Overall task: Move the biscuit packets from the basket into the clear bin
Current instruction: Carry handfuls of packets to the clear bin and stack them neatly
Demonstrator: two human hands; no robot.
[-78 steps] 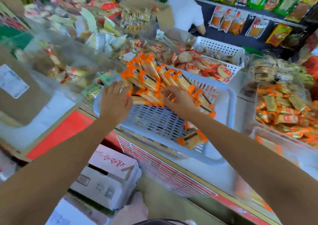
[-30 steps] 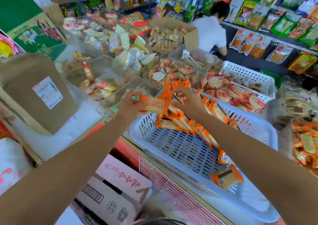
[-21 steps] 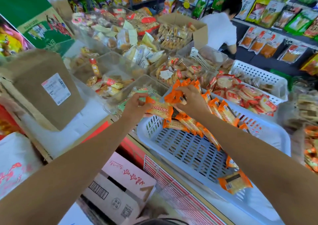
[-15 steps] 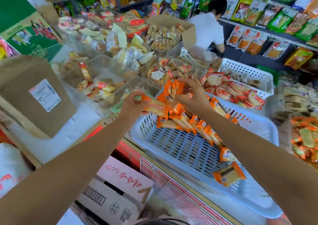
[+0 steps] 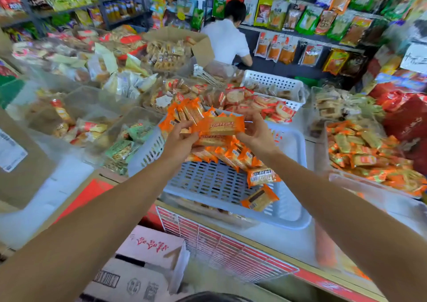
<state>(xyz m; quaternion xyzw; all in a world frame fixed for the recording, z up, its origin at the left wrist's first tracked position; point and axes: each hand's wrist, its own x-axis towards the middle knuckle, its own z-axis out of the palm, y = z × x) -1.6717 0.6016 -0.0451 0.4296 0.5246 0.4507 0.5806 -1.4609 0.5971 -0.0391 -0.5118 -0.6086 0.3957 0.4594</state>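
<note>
Several biscuit packets [image 5: 219,127] between left fingers [image 5: 186,126], right fingers [image 5: 250,119], over basket [image 5: 147,152]

Orange-wrapped biscuit packets [image 5: 233,157] lie in a loose row across the pale blue slotted basket [image 5: 203,184]; a fanned bunch [image 5: 219,127] is held up over its far left corner.

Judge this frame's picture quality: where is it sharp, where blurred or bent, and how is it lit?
Head view: sharpest at the centre, on the biscuit packets gripped by the left hand and right hand; edges smear, as at the right clear bin's wall; the wide lens bows the basket rim; light is bright and even, no hard shadows.
</note>
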